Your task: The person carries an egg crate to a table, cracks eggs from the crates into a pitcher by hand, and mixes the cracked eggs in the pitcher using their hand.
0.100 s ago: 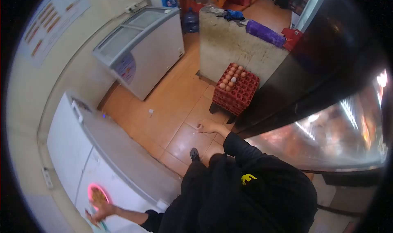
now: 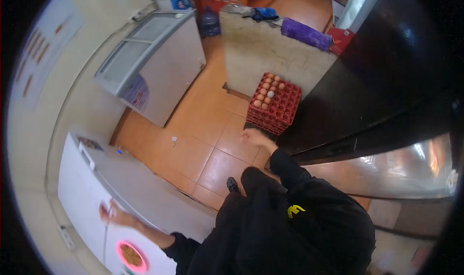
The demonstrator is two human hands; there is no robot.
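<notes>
My left hand (image 2: pixel 117 215) is stretched out over the white top of a chest freezer (image 2: pixel 92 193), beyond a pink bowl (image 2: pixel 119 246). Its fingers look apart though blurred, and no object shows clearly in them. Brown, crumbly contents fill the bowl, which sits on the freezer top. In front of my body, my right hand (image 2: pixel 254 137) hangs above the tiled floor with its fingers curled in and nothing visible in them. Just beyond it stands a stack of red egg trays (image 2: pixel 286 103). Brown eggs (image 2: pixel 263 91) and one white egg (image 2: pixel 270 94) fill part of the top tray.
A glass-topped freezer (image 2: pixel 159 62) stands against the left wall. Behind the egg trays, a low wall (image 2: pixel 266 53) carries a purple cloth roll (image 2: pixel 306 34) and a blue item (image 2: pixel 265 14). A water jug (image 2: pixel 210 24) sits farther back. A glass display case (image 2: pixel 386 171) flanks my right side.
My left hand has moved forward, off the pink bowl, which now shows fully. My right hand has shifted slightly towards the egg trays and its fingers look more curled. The view has tilted slightly.
</notes>
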